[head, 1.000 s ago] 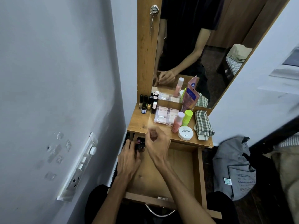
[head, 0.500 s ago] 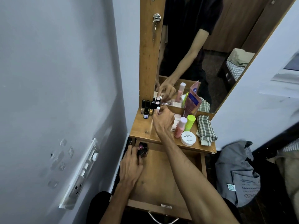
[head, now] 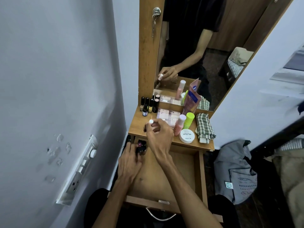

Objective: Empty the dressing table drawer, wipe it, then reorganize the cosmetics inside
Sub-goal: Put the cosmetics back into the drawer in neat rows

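The wooden drawer [head: 201, 175] is pulled out below the dressing table top [head: 136, 127]. My right hand [head: 160, 135] hovers over the top's front left, pinching a small bottle with a white cap [head: 150, 121]. My left hand [head: 130, 159] reaches into the drawer's back left corner, fingers on a cluster of small dark bottles [head: 141, 145], one with a pink cap. Several small bottles [head: 148, 105] stand at the top's back left. Clear sachet packs [head: 167, 116], a pink bottle [head: 179, 125], a green bottle [head: 189, 120], a white round jar [head: 187, 136] and a pink-and-blue tube [head: 191, 97] stand on the top.
A checked cloth [head: 204, 128] lies folded at the top's right edge. The mirror [head: 205, 46] rises behind the top. A grey wall with a switch panel [head: 79, 171] is close on the left. A grey bag [head: 235, 171] sits on the floor to the right.
My right hand went from the drawer to the back left bottles, picked up a white-capped bottle, and has drawn back toward the top's front. My left hand stayed in the drawer corner.
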Motion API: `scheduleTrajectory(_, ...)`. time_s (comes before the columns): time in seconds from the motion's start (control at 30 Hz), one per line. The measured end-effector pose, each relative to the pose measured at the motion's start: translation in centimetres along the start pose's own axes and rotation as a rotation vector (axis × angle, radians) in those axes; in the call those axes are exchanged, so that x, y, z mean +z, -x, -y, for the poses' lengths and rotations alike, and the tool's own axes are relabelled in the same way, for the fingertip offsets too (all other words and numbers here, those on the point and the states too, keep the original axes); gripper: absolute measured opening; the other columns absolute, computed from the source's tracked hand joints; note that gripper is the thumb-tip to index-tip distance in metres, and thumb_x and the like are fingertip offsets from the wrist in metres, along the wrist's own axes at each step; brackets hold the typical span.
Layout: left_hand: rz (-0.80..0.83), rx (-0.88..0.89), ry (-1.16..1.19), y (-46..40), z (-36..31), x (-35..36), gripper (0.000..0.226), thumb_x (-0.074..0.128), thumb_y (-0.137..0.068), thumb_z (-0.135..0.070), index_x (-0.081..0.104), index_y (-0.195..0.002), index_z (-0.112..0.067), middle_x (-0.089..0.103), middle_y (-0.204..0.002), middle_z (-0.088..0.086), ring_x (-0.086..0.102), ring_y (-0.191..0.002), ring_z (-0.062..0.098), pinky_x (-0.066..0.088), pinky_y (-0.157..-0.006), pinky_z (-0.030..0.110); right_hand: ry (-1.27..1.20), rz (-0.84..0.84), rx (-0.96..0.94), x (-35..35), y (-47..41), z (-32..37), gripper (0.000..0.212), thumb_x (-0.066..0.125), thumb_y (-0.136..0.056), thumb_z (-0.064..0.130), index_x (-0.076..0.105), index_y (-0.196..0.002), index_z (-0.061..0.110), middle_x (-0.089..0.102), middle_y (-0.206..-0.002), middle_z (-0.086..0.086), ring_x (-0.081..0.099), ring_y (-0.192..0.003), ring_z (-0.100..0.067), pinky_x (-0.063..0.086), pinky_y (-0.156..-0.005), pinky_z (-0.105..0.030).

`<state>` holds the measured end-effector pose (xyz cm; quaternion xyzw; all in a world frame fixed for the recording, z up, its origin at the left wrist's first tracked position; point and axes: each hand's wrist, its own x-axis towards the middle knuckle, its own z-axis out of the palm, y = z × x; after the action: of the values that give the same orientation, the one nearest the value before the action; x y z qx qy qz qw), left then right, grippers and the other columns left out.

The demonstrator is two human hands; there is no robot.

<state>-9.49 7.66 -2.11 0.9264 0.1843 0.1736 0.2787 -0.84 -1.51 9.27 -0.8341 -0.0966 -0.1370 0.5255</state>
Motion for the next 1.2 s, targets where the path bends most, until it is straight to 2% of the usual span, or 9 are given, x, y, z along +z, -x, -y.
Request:
scheduleTrajectory(0.2,0.004,-0.003,-0.026,0.1,-0.1,-0.1,0.025,0.062,-0.083,-0.014,0.052,-0.106,-0.016,0.048,-0.106,0.002,0.056,-0.080,0.021,0.049,-0.060,0.035,0.009,0.035,0.036,-1.9,4.0,-2.9,0.006,0.076,-0.082,0.028,0.074,-0.085,0.022,0.072,-0.075,0.014,0.068,-0.070,0.001,0.057,-0.068,-0.027)
scheduleTrajectory(0.33,0.018,0.002,-0.040,0.0,0.1,0.1,0.029,0.064,-0.083,-0.013,0.054,-0.110,-0.015,0.049,-0.108,0.002,0.058,-0.081,0.021,0.052,-0.061,0.033,0.022,0.030,0.135,-1.9,5.9,-5.5,0.006,0.079,-0.080,0.024,0.076,-0.084,0.024,0.073,-0.075,0.016,0.068,-0.071,0.004,0.057,-0.071,-0.023)
scheduleTrajectory(0.47,0.009,0.003,-0.047,0.0,-0.2,0.0,0.032,0.066,-0.080,-0.011,0.056,-0.110,-0.015,0.050,-0.107,0.002,0.059,-0.081,0.021,0.051,-0.061,0.031,0.032,0.012,0.258,-0.5,6.1,-7.3,0.006,0.079,-0.077,0.025,0.076,-0.082,0.025,0.074,-0.075,0.015,0.068,-0.072,0.004,0.056,-0.074,-0.025)
scheduleTrajectory(0.67,0.010,-0.005,-0.025,0.0,-0.3,0.0,0.034,0.066,-0.078,-0.011,0.056,-0.110,-0.016,0.050,-0.108,0.001,0.059,-0.080,0.019,0.051,-0.060,0.031,0.031,-0.033,0.403,2.4,5.0,-9.0,0.010,0.081,-0.078,0.028,0.078,-0.083,0.021,0.078,-0.079,0.006,0.074,-0.080,-0.017,0.056,-0.077,-0.032)
scheduleTrajectory(0.77,0.009,-0.015,-0.023,0.0,-0.2,0.0,0.033,0.067,-0.079,-0.012,0.055,-0.110,-0.016,0.051,-0.110,0.002,0.060,-0.081,0.020,0.051,-0.061,0.032,0.023,-0.013,0.440,3.3,4.9,-9.2,0.013,0.082,-0.079,0.029,0.079,-0.085,0.018,0.079,-0.082,0.003,0.074,-0.082,-0.019,0.052,-0.078,-0.029)
scheduleTrajectory(0.93,0.009,-0.011,-0.026,-0.1,-0.1,0.0,0.032,0.065,-0.079,-0.012,0.056,-0.109,-0.016,0.051,-0.110,0.003,0.060,-0.081,0.021,0.048,-0.061,0.029,-0.034,0.017,0.476,4.1,5.2,-9.2,0.013,0.085,-0.078,0.028,0.080,-0.086,0.019,0.079,-0.083,0.005,0.074,-0.080,-0.011,0.053,-0.078,-0.024)
scheduleTrajectory(1.07,0.004,-0.004,-0.028,-0.1,0.0,0.1,0.033,0.066,-0.078,-0.012,0.056,-0.109,-0.017,0.051,-0.110,0.003,0.060,-0.082,0.022,0.049,-0.061,0.031,-0.096,0.070,0.479,4.0,5.4,-9.7,0.012,0.083,-0.077,0.026,0.080,-0.088,0.021,0.078,-0.080,0.010,0.071,-0.078,0.002,0.057,-0.081,-0.023)
scheduleTrajectory(1.2,0.015,-0.012,-0.035,-0.1,0.1,0.1,0.034,0.065,-0.079,-0.013,0.056,-0.111,-0.016,0.051,-0.111,0.003,0.060,-0.083,0.020,0.049,-0.062,0.029,-0.111,0.091,0.474,3.4,5.5,-9.4,0.014,0.074,-0.082,0.014,0.081,-0.093,0.016,0.073,-0.077,0.012,0.065,-0.071,0.013,0.051,-0.075,-0.010)
